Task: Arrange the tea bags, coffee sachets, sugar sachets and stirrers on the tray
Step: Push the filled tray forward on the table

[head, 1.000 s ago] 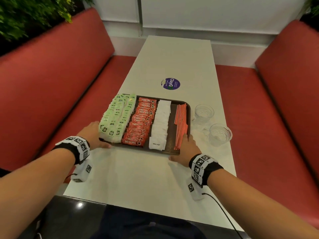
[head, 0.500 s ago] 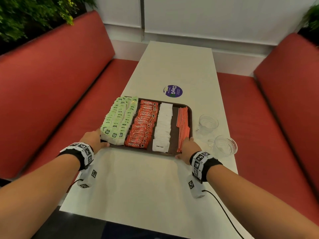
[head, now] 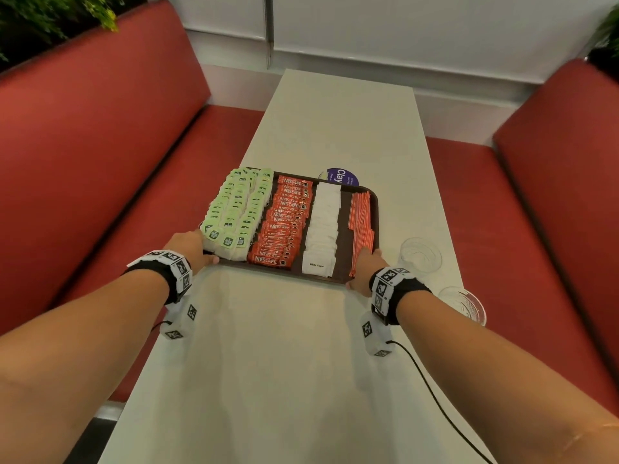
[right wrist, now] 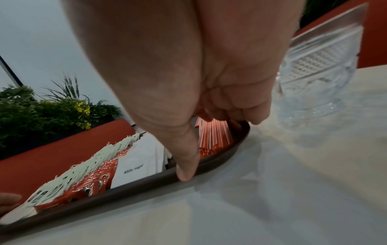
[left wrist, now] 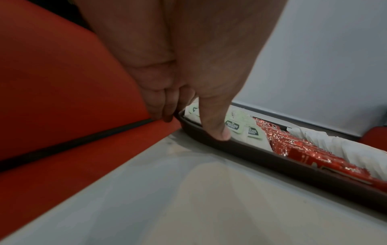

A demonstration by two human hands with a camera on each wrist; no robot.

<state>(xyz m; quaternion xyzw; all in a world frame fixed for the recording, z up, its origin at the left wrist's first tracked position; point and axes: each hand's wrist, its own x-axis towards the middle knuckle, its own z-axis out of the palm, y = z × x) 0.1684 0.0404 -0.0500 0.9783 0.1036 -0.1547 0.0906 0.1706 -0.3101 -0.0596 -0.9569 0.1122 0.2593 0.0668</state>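
Observation:
A dark brown tray [head: 375, 209] lies on the white table [head: 294, 363]. It holds four rows: green tea bags [head: 234, 212], red coffee sachets [head: 284, 222], white sugar sachets [head: 323, 226] and striped orange stirrers [head: 360, 219]. My left hand [head: 197, 247] grips the tray's near left corner, thumb [left wrist: 215, 126] on the near rim [left wrist: 272, 159] and fingers curled round the left side. At the near right corner my right hand [head: 363, 266] grips the tray too, with its thumb [right wrist: 186, 165] on the rim [right wrist: 125, 195] and its fingers curled over the edge by the stirrers [right wrist: 213, 136].
Two clear glasses [head: 420, 256] [head: 464, 304] stand on the table right of the tray, the nearer one close to my right wrist. A purple sticker [head: 345, 177] shows partly behind the tray's far edge. Red benches [head: 100, 162] flank the table.
The tray has slid away from me along the table with both hands on its near corners. Its far edge now overlaps the purple sticker, and the glasses lie nearer to me than before.

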